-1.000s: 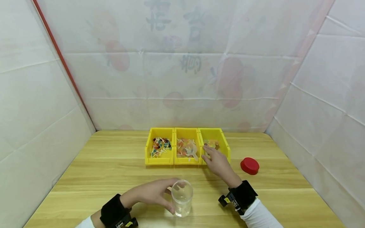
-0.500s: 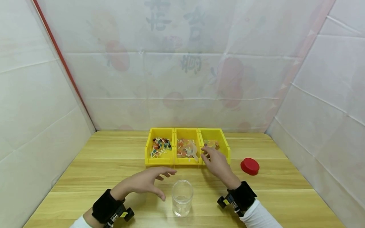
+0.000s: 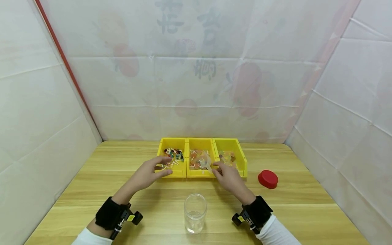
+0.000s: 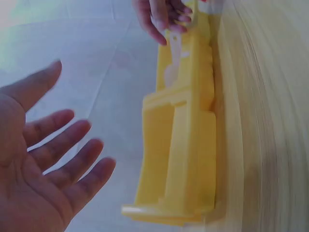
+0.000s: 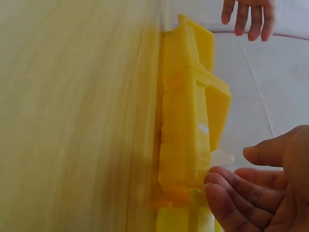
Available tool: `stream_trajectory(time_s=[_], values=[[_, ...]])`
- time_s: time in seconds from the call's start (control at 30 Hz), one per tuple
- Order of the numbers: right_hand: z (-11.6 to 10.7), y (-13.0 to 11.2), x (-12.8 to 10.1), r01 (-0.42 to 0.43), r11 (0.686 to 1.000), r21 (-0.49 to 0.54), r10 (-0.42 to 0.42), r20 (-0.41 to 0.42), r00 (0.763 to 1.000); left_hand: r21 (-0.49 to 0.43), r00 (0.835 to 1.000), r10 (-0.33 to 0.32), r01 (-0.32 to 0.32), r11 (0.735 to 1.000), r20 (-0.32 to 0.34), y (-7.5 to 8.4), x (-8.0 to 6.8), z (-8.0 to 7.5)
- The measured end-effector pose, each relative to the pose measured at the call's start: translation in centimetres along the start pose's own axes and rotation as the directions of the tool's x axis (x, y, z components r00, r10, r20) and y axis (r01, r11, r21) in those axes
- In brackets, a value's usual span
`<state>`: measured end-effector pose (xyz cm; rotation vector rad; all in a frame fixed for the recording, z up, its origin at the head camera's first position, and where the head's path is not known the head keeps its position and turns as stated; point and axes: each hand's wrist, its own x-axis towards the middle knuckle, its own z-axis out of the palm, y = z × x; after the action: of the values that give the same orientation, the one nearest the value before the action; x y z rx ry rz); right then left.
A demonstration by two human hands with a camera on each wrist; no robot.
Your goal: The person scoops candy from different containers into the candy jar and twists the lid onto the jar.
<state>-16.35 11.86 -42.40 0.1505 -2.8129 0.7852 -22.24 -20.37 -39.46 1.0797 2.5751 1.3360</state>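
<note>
We count three yellow bins (image 3: pixel 200 157), one clear jar (image 3: pixel 195 213), one red lid (image 3: pixel 267 179), and perhaps one scoop (image 3: pixel 207 162).

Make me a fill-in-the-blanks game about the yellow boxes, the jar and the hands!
1. There are ____ yellow bins side by side at the back of the wooden table.
2. The lid lying on the table to the right of the bins is ____.
3. The clear jar stands in front of the bins with ____ hand touching it.
4. The right hand reaches toward the clear scoop in the ____ bin.

Missing words: three; red; neither; middle
</note>
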Motion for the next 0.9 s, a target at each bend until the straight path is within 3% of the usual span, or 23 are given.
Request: stream_trajectory(time_s=[0.17,0.4,0.63,0.8,0.9], values=[[0.5,-0.1,0.1,0.004,1.0,0.005,-0.004,0.002,1.0,-0.002,0.994,-0.071,0.071,0.997,-0.088,-1.0,0.8,-0.3],[1.3,-0.4,0.5,0.037,0.999,-0.014,-0.037,0.025,0.999,0.064,0.98,-0.101,0.114,0.991,-0.173,-2.0,1.6,-0.8],[1.2,-1.0,1.1,0.047,0.997,-0.063,-0.046,0.017,0.999,0.146,0.949,-0.191,0.232,0.962,-0.249,-3.2,2.5,-0.9],[1.1,-1.3,2.0,0.066,0.986,-0.151,-0.066,0.009,0.998,0.144,0.929,-0.252,0.298,0.944,-0.271,-4.2,3.0,-0.8],[1.1,-1.5,2.5,0.08,0.977,-0.197,-0.08,0.009,0.997,0.151,0.926,-0.281,0.324,0.934,-0.251,-4.5,3.2,-0.6]])
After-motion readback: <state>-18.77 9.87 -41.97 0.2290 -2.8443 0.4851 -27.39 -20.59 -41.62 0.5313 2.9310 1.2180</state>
